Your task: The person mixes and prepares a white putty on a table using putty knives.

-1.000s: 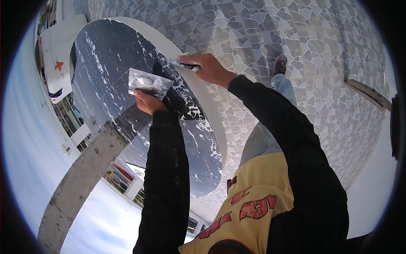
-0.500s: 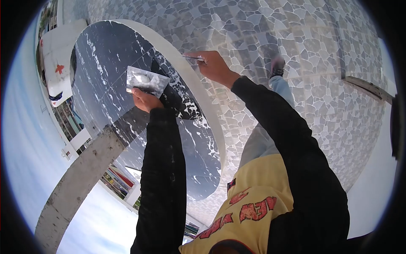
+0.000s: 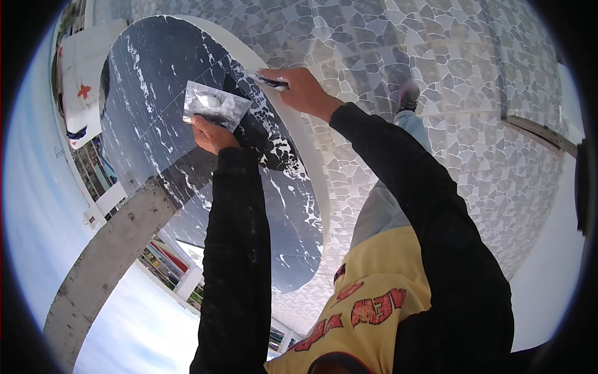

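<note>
A flat rectangular plate [image 3: 232, 113] with a grey, smeared face is gripped at its lower edge by my left hand [image 3: 213, 135]. On it sits a small mound of white paste [image 3: 210, 98]. My right hand [image 3: 306, 92] is closed around the dark handle of a putty knife [image 3: 271, 81]. Its light blade points left, overlapping the pale rim [image 3: 293, 124] of a rounded, dark marble-patterned tabletop [image 3: 149, 81]. White veins and smears mark that surface, most densely along the side near the rim. The plate is held over the tabletop, casting a dark shadow beside it.
Stone-patterned floor tiles [image 3: 461, 68] spread across the right, where a shoe [image 3: 408, 98] shows. A curved concrete piece [image 3: 115, 262] runs at lower left. Beyond the table lies a white item with a red cross-like mark [image 3: 84, 92]. A channel-like strip [image 3: 541, 132] is at far right.
My right hand has moved left and slightly up, bringing the putty knife's blade over the tabletop rim. The left hand and plate stay nearly in place; the view has shifted slightly.
</note>
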`<state>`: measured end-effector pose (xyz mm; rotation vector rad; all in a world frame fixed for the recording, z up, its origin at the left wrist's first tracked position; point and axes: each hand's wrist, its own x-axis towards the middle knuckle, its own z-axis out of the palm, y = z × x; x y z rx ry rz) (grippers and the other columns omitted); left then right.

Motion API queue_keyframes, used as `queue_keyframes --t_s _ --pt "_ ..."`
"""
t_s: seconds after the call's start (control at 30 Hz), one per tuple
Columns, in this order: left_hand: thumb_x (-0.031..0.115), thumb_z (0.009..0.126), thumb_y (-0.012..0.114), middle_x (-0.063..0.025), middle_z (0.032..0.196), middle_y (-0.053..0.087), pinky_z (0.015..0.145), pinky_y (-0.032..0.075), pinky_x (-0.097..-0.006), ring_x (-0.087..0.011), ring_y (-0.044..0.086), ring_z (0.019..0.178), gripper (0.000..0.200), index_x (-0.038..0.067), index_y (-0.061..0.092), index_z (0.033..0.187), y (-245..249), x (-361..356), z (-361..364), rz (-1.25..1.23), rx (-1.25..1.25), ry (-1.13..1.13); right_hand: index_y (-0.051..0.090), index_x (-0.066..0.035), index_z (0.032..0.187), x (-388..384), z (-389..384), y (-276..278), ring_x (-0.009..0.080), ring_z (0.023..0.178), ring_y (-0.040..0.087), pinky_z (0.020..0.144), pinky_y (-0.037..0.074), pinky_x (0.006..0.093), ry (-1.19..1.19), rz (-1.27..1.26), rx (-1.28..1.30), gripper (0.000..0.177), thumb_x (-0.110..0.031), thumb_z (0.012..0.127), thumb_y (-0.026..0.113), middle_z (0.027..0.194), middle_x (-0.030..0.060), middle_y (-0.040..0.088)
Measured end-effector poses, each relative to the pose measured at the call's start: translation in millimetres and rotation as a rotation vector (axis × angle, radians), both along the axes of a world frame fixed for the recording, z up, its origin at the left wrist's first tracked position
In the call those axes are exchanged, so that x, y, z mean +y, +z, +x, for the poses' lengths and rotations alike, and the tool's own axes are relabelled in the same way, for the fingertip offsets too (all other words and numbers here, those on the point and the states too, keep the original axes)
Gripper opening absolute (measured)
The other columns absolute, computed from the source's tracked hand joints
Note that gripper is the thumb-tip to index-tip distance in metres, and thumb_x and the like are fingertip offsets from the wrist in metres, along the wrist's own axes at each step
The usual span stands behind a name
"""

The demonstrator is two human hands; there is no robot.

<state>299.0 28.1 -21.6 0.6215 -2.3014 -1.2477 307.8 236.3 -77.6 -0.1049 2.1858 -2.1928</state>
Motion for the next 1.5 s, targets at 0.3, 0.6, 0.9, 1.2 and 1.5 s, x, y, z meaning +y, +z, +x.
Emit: queue_keyframes --t_s 0.3,0.6,0.9,1.2,1.5 --pt "0.04 0.101 0.04 -0.0135 0.093 0.065 0.076 0.046 -0.0369 -0.0211 0.058 0.082 0.055 -0.009 0.062 0.107 -5 -4 -1 0.007 0.021 -0.006 0.061 -0.014 0.132 6 80 2 0.0224 0.128 0.054 0.104 0.046 0.0304 0.038 -0.082 -0.067 0.064 0.018 0.076 0.057 0.135 0.0088 0.059" --pt "0.04 0.1 0.04 -0.0132 0.091 0.065 0.074 0.046 -0.0372 -0.0202 0.057 0.08 0.055 -0.01 0.063 0.104 2 4 -1 -0.017 0.007 -0.005 0.068 -0.016 0.123 20 3 -9 0.0156 0.085 0.07 0.073 0.053 0.0324 -0.028 -0.041 -0.179 0.041 0.004 0.091 0.054 0.106 0.0173 0.071" --pt "0.04 0.1 0.039 -0.0121 0.09 0.065 0.073 0.046 -0.0369 -0.0196 0.056 0.079 0.055 -0.009 0.062 0.103 0 -1 0 -0.021 0.013 -0.024 0.071 -0.021 0.119 -7 -69 -21 0.0217 0.065 0.064 0.064 0.05 0.0322 -0.1 0.149 0.157 0.042 -0.001 0.085 0.058 0.09 0.0182 0.072" --pt "0.041 0.1 0.039 -0.0104 0.086 0.062 0.071 0.044 -0.0365 -0.019 0.053 0.076 0.055 -0.009 0.062 0.099 -3 -2 -2 -0.007 0.017 -0.009 0.071 -0.014 0.117 1 9 -29 0.0236 0.077 0.071 0.072 0.054 0.0307 -0.089 -0.139 0.091 0.05 0.007 0.075 0.054 0.102 0.0163 0.073" --pt "0.039 0.1 0.04 -0.0116 0.092 0.063 0.075 0.046 -0.0369 -0.0199 0.055 0.081 0.054 -0.009 0.062 0.104 0 3 -2 0.026 0.014 -0.004 0.067 -0.012 0.123 17 85 -15 0.0232 0.112 0.066 0.098 0.05 0.0315 0.001 -0.097 -0.07 0.05 0.012 0.081 0.056 0.122 0.0107 0.068"
